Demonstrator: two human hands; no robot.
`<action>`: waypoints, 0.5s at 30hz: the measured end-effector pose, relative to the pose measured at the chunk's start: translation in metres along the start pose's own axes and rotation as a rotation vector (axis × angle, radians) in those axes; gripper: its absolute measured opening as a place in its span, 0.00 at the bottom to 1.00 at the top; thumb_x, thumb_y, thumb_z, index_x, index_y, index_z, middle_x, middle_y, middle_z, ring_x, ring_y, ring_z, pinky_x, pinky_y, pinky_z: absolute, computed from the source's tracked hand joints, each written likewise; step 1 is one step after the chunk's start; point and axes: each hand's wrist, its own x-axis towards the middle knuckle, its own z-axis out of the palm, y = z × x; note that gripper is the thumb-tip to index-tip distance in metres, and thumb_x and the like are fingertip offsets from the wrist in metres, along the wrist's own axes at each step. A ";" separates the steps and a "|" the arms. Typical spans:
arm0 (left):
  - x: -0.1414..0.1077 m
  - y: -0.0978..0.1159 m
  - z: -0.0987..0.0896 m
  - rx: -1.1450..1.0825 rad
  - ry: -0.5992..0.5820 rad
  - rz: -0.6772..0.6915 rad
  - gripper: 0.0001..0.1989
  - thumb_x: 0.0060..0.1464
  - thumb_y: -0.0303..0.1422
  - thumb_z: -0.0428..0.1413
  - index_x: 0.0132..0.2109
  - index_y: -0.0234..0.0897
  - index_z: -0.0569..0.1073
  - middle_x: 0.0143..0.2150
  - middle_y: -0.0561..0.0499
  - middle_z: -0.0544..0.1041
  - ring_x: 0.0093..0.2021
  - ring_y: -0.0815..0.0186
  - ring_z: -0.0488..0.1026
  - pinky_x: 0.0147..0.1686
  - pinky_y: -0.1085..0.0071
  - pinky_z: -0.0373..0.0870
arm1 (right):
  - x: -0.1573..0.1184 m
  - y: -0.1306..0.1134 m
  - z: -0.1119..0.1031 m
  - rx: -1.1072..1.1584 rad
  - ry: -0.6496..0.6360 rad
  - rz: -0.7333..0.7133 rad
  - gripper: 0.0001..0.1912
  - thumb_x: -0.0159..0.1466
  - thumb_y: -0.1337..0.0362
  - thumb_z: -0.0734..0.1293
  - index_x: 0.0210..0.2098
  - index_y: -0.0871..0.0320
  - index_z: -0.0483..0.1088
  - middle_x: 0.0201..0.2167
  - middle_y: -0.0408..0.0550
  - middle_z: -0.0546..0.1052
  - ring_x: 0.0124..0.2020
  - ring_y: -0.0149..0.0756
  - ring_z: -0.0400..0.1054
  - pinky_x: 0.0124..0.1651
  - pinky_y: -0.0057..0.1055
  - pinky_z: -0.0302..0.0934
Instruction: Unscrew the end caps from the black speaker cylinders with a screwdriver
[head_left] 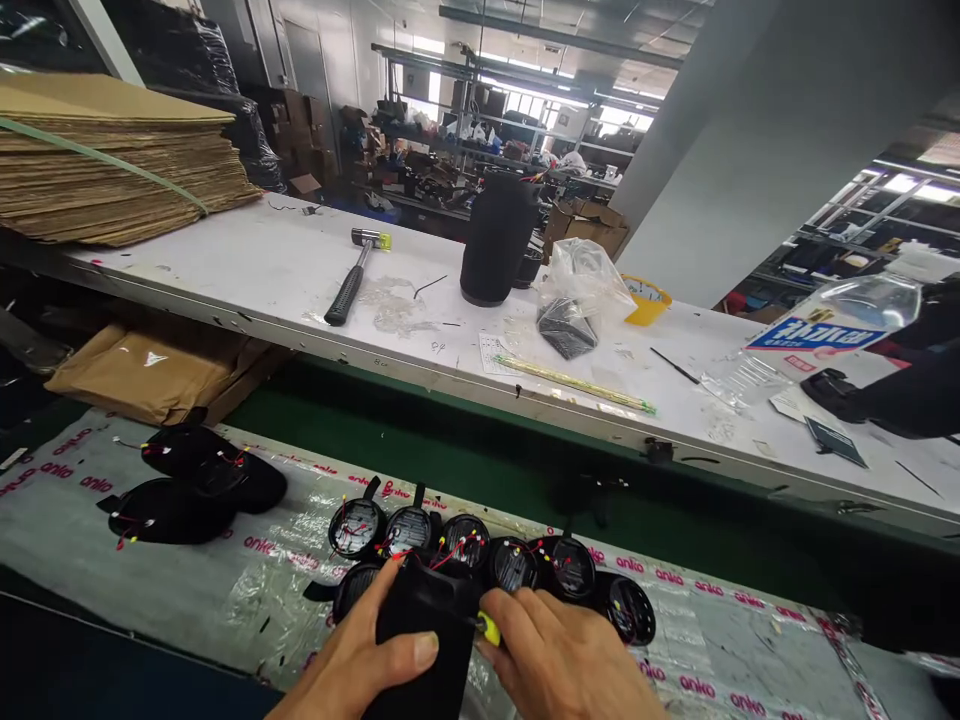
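Observation:
My left hand (367,650) is wrapped round a black fabric-covered cylinder (431,645) that looks like a speaker housing, its thumb lying along the near side. Closed beside the housing's right edge, my right hand (574,655) grips a small tool with a yellow handle (489,628); its tip is hidden against the housing. Just beyond my hands stand several similar round black housings (514,565), open ends up, with thin red, yellow and white wires. More black housings (172,510) lie on their sides at the left, wires trailing.
On the white bench (285,270) are a mallet (349,290), an upright black cylinder (491,240), a plastic bag (581,300), a yellow container (646,300) and a clear bottle (817,330). A cardboard stack (112,170) is at left. Printed plastic sheeting (285,590) covers the lower surface.

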 end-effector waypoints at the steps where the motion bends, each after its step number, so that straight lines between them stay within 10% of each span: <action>1: 0.000 0.000 0.000 0.013 0.024 0.000 0.54 0.42 0.48 0.70 0.72 0.42 0.58 0.69 0.44 0.73 0.72 0.44 0.63 0.72 0.49 0.58 | -0.001 0.000 0.000 0.001 -0.005 0.000 0.11 0.79 0.61 0.52 0.45 0.54 0.63 0.26 0.39 0.72 0.23 0.34 0.70 0.23 0.34 0.56; 15: 0.001 0.004 0.005 0.068 -0.015 0.057 0.44 0.45 0.46 0.68 0.68 0.45 0.67 0.66 0.47 0.77 0.71 0.44 0.64 0.70 0.50 0.61 | 0.000 -0.001 -0.001 -0.069 -0.065 -0.035 0.15 0.80 0.58 0.49 0.44 0.55 0.62 0.26 0.41 0.73 0.21 0.35 0.70 0.22 0.35 0.56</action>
